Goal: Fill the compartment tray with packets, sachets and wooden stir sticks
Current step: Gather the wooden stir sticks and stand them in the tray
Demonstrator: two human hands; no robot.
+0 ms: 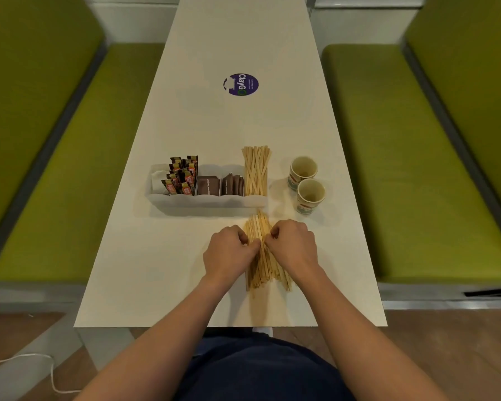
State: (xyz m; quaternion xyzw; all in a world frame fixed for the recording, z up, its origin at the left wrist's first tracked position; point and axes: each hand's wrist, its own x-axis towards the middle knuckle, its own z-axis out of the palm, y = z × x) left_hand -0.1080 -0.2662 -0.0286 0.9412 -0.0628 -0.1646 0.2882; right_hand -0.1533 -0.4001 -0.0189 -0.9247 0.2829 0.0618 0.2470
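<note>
Forearms are reaching fwd over the table edge. L hand and R hand are curling fingers onto the loose sticks, pinching the pile from both sides. Pile's lying flat on the table, just in front of the tray. Tray's holding, L to R: sachets, brown packets, then stir sticks leaning in the far-R compartment. Two cups are standing just R of the tray.

- The left hand and right hand pinch a loose pile of stir sticks from either side, fingers curled.
- Just beyond the grip stands the compartment tray, holding packets, sachets and upright sticks.
- Beyond the grip to its right stand two paper cups.
</note>
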